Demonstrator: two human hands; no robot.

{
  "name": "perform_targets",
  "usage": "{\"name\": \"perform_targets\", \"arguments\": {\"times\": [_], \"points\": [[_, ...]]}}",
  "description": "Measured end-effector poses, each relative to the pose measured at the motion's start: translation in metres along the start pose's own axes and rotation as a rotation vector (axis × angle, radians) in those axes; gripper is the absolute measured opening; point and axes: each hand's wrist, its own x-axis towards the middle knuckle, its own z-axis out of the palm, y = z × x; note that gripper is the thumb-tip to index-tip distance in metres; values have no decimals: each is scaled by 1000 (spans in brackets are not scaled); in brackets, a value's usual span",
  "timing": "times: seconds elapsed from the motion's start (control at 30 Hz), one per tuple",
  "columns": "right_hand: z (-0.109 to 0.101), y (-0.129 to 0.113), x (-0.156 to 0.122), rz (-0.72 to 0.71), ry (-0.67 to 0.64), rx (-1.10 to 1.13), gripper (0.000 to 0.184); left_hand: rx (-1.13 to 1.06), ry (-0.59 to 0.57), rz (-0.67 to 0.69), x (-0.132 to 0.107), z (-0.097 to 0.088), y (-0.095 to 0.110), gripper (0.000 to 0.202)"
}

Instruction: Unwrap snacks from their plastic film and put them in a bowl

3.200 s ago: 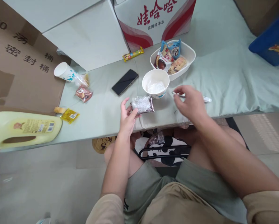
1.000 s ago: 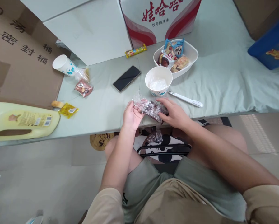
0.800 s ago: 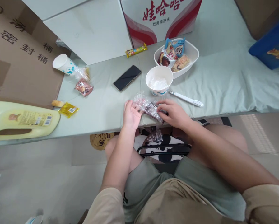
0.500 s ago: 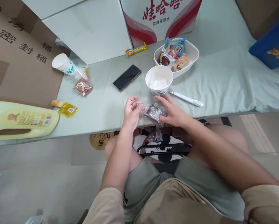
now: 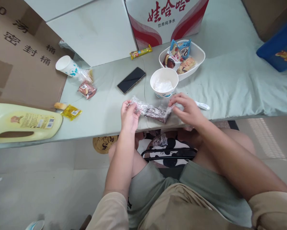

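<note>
A clear plastic snack wrapper [image 5: 152, 111] with a dark brown cake inside is stretched between my hands just above the table's near edge. My left hand [image 5: 129, 114] pinches its left end and my right hand [image 5: 186, 108] pinches its right end; both are closed on the plastic. Just behind the wrapper stands a white paper bowl [image 5: 164, 82] with crumpled clear plastic in it. A white knife [image 5: 202, 105] lies on the cloth, partly hidden behind my right hand.
On the green-clothed table [image 5: 229, 86]: a black phone [image 5: 131, 80], a white dish of packaged snacks [image 5: 196, 52], a paper cup [image 5: 66, 65], small snack packets [image 5: 86, 89], a yellow jug [image 5: 23, 123] at the left. A red-and-white carton [image 5: 167, 16] stands behind. A bag lies between my knees.
My right hand left the knife and joined the left on the wrapper. In the last half second both hands moved apart, pulling the wrapper out lengthwise.
</note>
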Motion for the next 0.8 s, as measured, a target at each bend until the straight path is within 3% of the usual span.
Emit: {"name": "perform_targets", "arguments": {"times": [0.13,0.27,0.33,0.4,0.5,0.6,0.7,0.8], "points": [[-22,13,5,166,185,-110,14,30,147,4,6,-14,10,34],[-32,21,5,267,213,-185,16,152,157,57,6,-23,12,28],[-33,18,4,229,223,-165,23,300,175,158,6,-25,11,25],[-31,12,3,160,209,-124,31,526,182,346,7,-27,11,30],[-24,6,3,101,102,-131,42,912,30,566,9,-28,11,39],[-16,7,4,159,-48,-234,57,1139,-90,540,9,-29,8,24],[-13,9,3,116,-101,-310,31,1129,-114,560,6,-30,7,5],[-14,2,-3,-50,-6,-347,13,989,-167,727,0,-31,9,3]]}}
